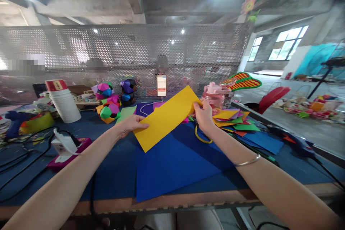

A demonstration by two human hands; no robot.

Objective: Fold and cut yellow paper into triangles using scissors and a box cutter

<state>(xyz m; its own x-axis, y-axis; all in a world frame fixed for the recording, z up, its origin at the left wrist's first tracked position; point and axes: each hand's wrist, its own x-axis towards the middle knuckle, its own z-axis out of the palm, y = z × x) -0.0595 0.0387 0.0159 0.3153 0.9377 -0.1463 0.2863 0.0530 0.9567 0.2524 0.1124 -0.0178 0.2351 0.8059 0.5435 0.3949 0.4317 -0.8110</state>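
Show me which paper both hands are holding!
The long yellow sheet, pinched by the left hand and right hand; the big blue sheet below lies on the table.

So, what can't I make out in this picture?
All in the head view:
Yellow sheet: its far side, turned from the camera.
Yellow handle: what it belongs to, partly hidden by the right hand.
Small upright screen: its text, too small.
Perforated panel: what lies behind, blurred by its mesh.
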